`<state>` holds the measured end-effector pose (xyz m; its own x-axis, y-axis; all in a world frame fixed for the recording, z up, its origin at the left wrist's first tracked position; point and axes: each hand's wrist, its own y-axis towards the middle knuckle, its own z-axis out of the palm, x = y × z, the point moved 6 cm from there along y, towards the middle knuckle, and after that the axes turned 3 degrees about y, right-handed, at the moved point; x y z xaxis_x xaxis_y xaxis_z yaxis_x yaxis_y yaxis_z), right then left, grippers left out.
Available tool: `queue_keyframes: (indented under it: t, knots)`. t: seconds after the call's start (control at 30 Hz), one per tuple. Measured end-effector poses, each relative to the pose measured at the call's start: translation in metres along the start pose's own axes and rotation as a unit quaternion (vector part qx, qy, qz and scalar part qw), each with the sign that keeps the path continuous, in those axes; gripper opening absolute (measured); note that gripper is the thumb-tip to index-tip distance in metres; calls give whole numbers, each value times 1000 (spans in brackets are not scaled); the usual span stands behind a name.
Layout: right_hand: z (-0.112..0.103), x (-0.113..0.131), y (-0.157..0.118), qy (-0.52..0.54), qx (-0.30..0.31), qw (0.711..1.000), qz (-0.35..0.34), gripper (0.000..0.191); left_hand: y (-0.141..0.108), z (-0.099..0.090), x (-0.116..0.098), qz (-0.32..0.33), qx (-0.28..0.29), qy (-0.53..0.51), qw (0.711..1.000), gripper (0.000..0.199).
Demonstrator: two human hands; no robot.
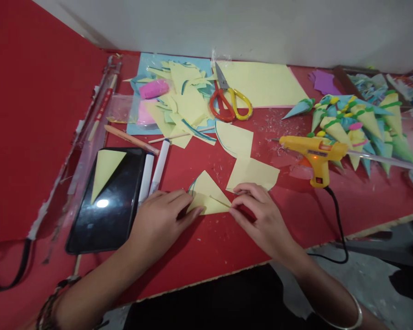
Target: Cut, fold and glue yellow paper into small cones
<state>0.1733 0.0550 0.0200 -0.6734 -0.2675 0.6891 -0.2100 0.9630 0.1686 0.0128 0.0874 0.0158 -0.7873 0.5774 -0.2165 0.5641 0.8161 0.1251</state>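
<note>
A piece of pale yellow paper, partly folded over and with a blue line along its curved edge, lies low on the red table between my hands. My left hand grips its left side, thumb along the lower edge. At the right corner, the thumb and fingers of my right hand pinch the paper. Just beyond that hand is another yellow paper piece, and a third one with a curved blue edge lies farther back.
Scissors rest by a heap of yellow scraps. A yellow glue gun with its light on lies at right, before a pile of paper cones. At left are markers and a black tablet carrying a yellow cone.
</note>
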Motion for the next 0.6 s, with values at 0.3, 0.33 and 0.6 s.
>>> queue_keyframes:
  t: [0.3, 0.33, 0.6]
  knots:
    - [5, -2, 0, -32, -9, 999, 3, 8, -1, 1, -2, 6, -6, 15, 1000, 32]
    - [5, -2, 0, -36, -8, 999, 2, 8, -2, 1, -2, 8, -5, 17, 1000, 31]
    - [6, -2, 3, -48, -20, 999, -5, 10, -5, -2, 4, -46, -7, -18, 999, 19]
